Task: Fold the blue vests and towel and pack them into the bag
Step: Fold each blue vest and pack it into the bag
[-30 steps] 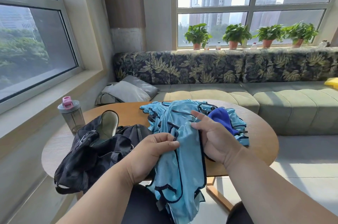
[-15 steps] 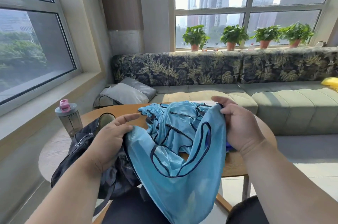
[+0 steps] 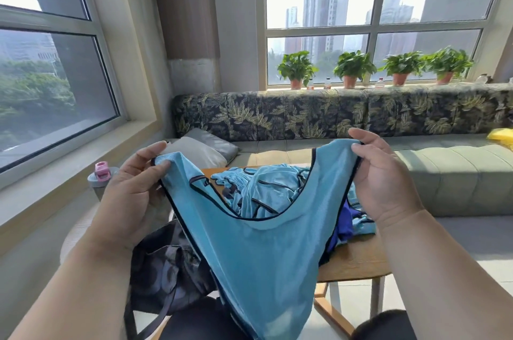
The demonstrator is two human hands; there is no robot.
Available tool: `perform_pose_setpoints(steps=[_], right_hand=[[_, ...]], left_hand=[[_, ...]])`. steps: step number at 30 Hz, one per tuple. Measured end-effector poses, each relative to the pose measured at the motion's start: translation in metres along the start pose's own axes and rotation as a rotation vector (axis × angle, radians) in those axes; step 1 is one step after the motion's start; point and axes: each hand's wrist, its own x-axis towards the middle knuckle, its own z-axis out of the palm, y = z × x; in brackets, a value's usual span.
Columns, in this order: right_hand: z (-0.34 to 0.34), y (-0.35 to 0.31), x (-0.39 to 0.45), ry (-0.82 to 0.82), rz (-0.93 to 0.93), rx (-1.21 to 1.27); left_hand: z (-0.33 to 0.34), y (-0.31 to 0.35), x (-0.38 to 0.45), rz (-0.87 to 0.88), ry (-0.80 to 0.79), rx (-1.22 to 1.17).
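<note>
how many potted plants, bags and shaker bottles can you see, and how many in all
potted plants: 4
black bag: 1
shaker bottle with pink lid: 1
total: 6

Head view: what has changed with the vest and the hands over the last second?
The light blue vest was bunched low between the hands; now it is lifted and spread. The left hand and the right hand have moved apart, each pinching a shoulder strap. The pile of vests, the black bag and the shaker bottle stayed on the table.
</note>
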Motion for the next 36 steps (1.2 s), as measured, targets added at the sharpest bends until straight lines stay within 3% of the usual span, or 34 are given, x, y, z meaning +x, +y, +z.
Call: perform_pose_setpoints(steps=[4, 10, 15, 17, 22, 26, 30, 36], right_hand=[[0.009, -0.008, -0.003, -0.065, -0.044, -0.051], [0.029, 0.015, -0.027, -0.319, -0.091, -0.552], [0.053, 0.023, -0.046, -0.397, -0.094, -0.872], [0.059, 0.033, -0.052, -0.423, -0.075, -0.893], [0.059, 0.045, -0.048, -0.281, -0.067, -0.808], [0.055, 0.036, -0.046, -0.211, -0.070, -0.794], [0.057, 0.039, -0.050, -0.228, -0.066, -0.762], [0.056, 0.040, -0.051, -0.248, -0.041, -0.693]], left_hand=[[0.008, 0.009, 0.000, -0.011, -0.049, -0.001], [0.036, 0.013, -0.007, -0.055, -0.214, 0.038], [0.059, 0.007, -0.022, -0.093, -0.327, -0.010], [0.064, 0.002, -0.027, -0.116, -0.353, -0.019], [0.063, -0.006, -0.031, -0.154, -0.388, 0.027], [0.057, -0.012, -0.030, -0.383, -0.317, 0.037], [0.057, -0.026, -0.039, -0.601, -0.460, 0.164], [0.049, -0.044, -0.030, -0.524, -0.411, 0.139]])
